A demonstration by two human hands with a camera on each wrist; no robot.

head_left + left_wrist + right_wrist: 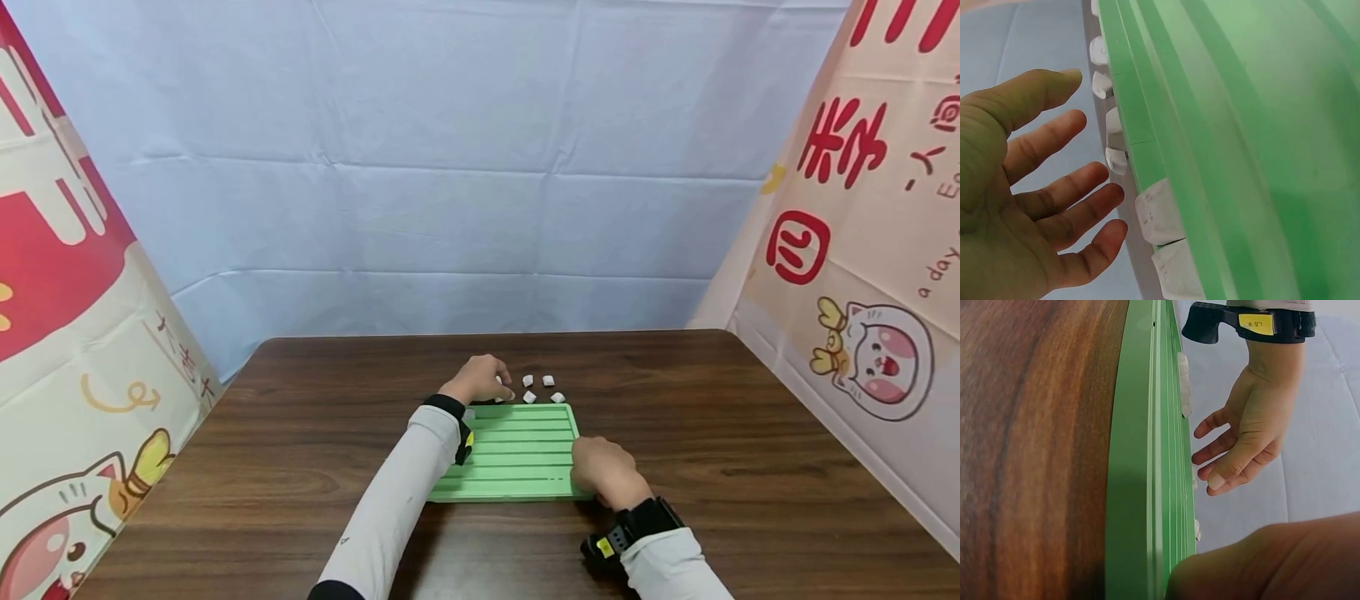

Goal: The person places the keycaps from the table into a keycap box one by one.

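My left hand [480, 379] is over the far edge of a green ridged tray [525, 446], its fingers loosely bent and spread. In the left wrist view the palm of that left hand [1035, 194] faces the camera, and nothing is in it. Close to its fingertips, small white blocks [1159, 212] sit at the tray's edge. More white blocks [548, 381] lie on the table just beyond the tray. My right hand [606, 471] holds the tray's right side near the front corner with curled fingers; its fingertips are hidden.
The tray lies on a dark wooden table [315, 467]. A pale blue cloth [450, 208] hangs behind it, and printed cloths [847, 333] flank it on both sides. Each wrist wears a black strap with a camera [600, 546].
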